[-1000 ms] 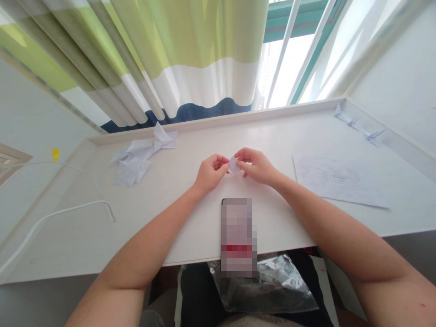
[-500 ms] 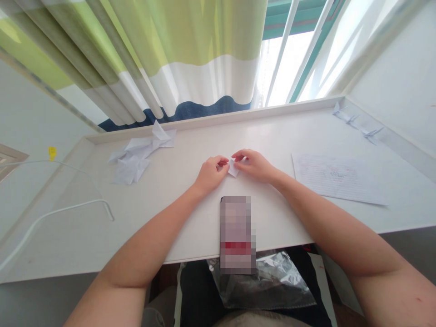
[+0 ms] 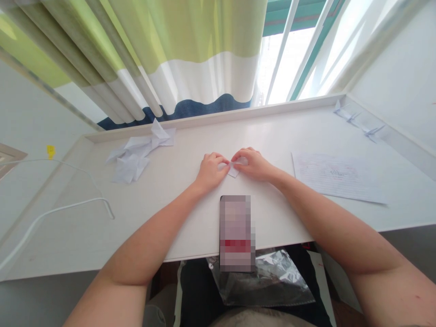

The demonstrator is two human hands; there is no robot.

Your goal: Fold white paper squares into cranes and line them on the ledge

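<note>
This looks like a room in a home, a study corner or bedroom. A plain white desk (image 3: 170,213) runs across the middle of the frame, right under a bright window (image 3: 293,59) at upper right. A curtain (image 3: 190,59) striped green, white and blue hangs at upper left. On the desk lie a phone (image 3: 235,231) at lower centre, a white cable (image 3: 68,209) at left and a handwritten sheet (image 3: 335,179) at right.

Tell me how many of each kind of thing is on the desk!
Folded paper piece: 1
Paper pile: 1
Written sheet: 1
Phone: 1
White cable: 1
Far paper shapes: too small to count
Total: 5 counted
</note>
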